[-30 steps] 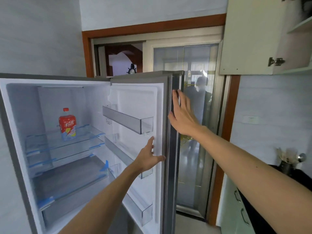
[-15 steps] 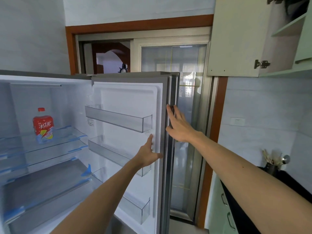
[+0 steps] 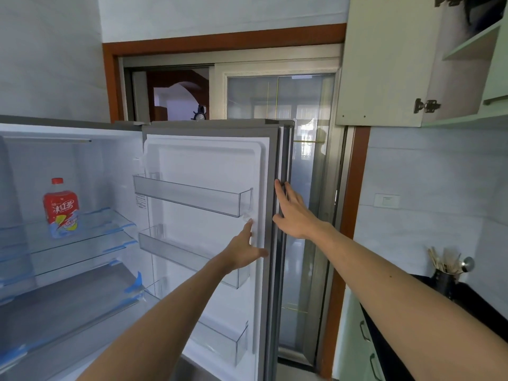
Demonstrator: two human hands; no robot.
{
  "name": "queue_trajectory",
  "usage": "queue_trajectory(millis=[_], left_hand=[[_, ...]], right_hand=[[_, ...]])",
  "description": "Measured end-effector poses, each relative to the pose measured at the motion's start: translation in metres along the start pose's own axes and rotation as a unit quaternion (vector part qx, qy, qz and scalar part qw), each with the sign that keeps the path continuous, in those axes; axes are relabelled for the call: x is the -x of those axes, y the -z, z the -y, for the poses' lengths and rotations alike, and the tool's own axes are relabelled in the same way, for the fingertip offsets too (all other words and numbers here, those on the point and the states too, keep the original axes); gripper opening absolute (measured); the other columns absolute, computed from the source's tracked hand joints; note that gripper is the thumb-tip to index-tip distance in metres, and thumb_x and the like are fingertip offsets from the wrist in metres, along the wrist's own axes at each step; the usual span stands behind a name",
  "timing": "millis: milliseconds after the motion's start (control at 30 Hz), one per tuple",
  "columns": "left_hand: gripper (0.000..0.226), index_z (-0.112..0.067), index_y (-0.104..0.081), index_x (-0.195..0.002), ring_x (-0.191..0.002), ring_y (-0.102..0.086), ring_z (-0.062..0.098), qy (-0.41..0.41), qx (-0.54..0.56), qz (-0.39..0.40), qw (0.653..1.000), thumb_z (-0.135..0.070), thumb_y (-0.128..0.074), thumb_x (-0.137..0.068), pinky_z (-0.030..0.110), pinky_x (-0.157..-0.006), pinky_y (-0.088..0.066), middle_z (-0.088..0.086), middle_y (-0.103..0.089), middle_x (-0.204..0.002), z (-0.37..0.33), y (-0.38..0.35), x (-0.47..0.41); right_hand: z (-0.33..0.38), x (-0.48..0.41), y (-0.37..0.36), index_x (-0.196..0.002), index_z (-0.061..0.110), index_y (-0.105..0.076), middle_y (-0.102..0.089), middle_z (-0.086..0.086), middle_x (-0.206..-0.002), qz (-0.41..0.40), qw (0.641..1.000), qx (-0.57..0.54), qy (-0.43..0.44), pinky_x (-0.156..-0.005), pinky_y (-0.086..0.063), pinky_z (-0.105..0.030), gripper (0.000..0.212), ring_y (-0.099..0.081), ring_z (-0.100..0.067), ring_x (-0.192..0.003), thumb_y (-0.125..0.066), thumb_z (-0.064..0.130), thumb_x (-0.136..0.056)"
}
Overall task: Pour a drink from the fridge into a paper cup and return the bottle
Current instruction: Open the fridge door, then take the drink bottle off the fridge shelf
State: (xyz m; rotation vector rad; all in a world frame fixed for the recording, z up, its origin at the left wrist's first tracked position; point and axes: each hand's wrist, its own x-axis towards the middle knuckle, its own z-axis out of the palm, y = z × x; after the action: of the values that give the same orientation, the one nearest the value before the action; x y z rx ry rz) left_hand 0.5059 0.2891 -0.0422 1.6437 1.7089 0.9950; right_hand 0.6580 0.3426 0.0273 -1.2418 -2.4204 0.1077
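The left hand (image 3: 243,250) lies flat, fingers straight, on the inner face of the open fridge door (image 3: 206,160); the right hand (image 3: 292,213), equally flat and empty, touches its edge at one o'clock from the left. Farther back, at nine o'clock, the bottle (image 3: 61,209) stands untouched on a glass shelf (image 3: 104,225); only the opening looks done, with fetching, pouring and returning left

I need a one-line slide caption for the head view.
Open fridge door touched by left hand and right hand; red bottle stands on a shelf.
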Motion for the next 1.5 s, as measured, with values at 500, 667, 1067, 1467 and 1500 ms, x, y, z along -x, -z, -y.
queue_trajectory(millis=[500,667,1067,1467,1500], left_hand=[[0.083,-0.006,-0.012,-0.157,-0.146,-0.031,0.030,0.011,-0.199,-0.033,0.979,-0.035,-0.060,-0.096,0.037,-0.114,-0.030,0.019,-0.031,-0.158,0.042,0.087,0.053],[0.084,-0.005,-0.009,-0.157,-0.146,-0.030,0.032,0.022,-0.270,-0.040,0.962,-0.038,-0.058,-0.097,0.037,-0.116,-0.028,0.019,-0.027,-0.159,0.069,0.133,0.088],[0.087,-0.010,-0.010,-0.157,-0.140,-0.038,0.038,0.098,-0.369,-0.071,0.922,-0.045,-0.058,-0.094,0.050,-0.114,-0.035,0.021,-0.030,-0.157,0.145,0.255,0.194],[0.085,-0.010,-0.017,-0.154,-0.140,-0.038,0.040,0.168,-0.426,-0.106,0.883,-0.051,-0.057,-0.092,0.055,-0.113,-0.035,0.020,-0.032,-0.155,0.199,0.341,0.273],[0.084,-0.010,-0.018,-0.153,-0.139,-0.039,0.040,0.176,-0.424,-0.109,0.882,-0.052,-0.058,-0.092,0.055,-0.112,-0.035,0.020,-0.033,-0.155,0.203,0.347,0.276]], right_hand=[[0.038,0.029,-0.003,-0.156,0.019,0.002,-0.032,-0.018,-0.151,0.033,0.991,0.130,0.005,-0.097,-0.047,-0.049,0.083,-0.040,-0.036,-0.131,-0.052,0.039,-0.096],[0.075,0.041,-0.025,-0.155,0.018,-0.008,-0.031,-0.012,-0.153,0.105,0.980,0.169,0.000,-0.101,-0.042,-0.049,0.076,-0.037,-0.032,-0.135,-0.045,0.050,-0.097],[0.200,0.032,-0.085,-0.155,0.016,-0.007,-0.027,-0.011,-0.156,0.135,0.976,0.172,-0.011,-0.105,-0.039,-0.048,0.078,-0.033,-0.032,-0.137,-0.035,0.060,-0.098],[0.339,0.004,-0.136,-0.153,0.018,-0.016,-0.030,-0.013,-0.155,0.120,0.978,0.143,0.097,-0.102,-0.041,-0.047,0.074,-0.039,-0.034,-0.135,-0.040,0.060,-0.096],[0.348,0.002,-0.139,-0.153,0.018,-0.017,-0.031,-0.013,-0.155,0.121,0.977,0.140,0.105,-0.103,-0.041,-0.047,0.073,-0.039,-0.034,-0.135,-0.040,0.059,-0.097]])
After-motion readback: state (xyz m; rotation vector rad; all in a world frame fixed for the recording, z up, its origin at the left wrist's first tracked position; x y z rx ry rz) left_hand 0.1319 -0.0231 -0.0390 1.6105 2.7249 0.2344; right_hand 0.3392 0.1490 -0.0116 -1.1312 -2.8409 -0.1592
